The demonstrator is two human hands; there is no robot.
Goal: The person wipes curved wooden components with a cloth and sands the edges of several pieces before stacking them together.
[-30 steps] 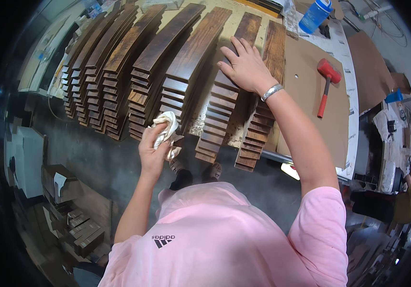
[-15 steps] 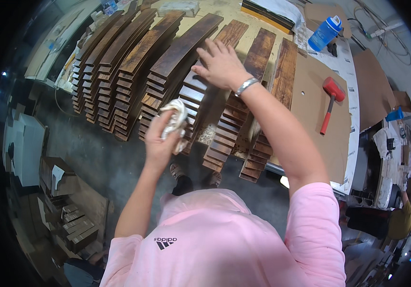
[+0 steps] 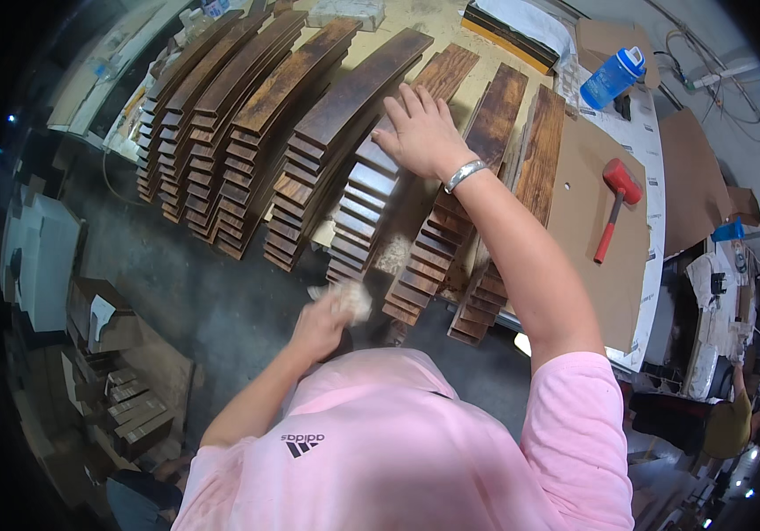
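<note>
My left hand (image 3: pixel 320 327) is closed round a crumpled white rag (image 3: pixel 355 303), slightly smeared by motion. It hovers just off the near end of a stack of brown wooden boards (image 3: pixel 452 73). My right hand (image 3: pixel 419 133) lies on the top of that same stack, fingers spread, a silver bracelet on its wrist. The stepped ends of these boards (image 3: pixel 366 188) shine under the light. A darker board stack (image 3: pixel 371 84) stands to the left of it, and another stack (image 3: pixel 497 111) to the right, partly behind my right forearm.
More board stacks (image 3: pixel 256 66) stand along the left of the table. On brown cardboard (image 3: pixel 588 283) at the right lies a red mallet (image 3: pixel 621 181); a blue bottle (image 3: pixel 612 78) stands behind it. Cardboard boxes (image 3: pixel 136 403) sit on the floor at lower left. Another person (image 3: pixel 727 425) is at far right.
My left hand has moved down and right with the rag, from beside the darker stack to the near end of the stack under my right hand. The right hand stays on that stack.
</note>
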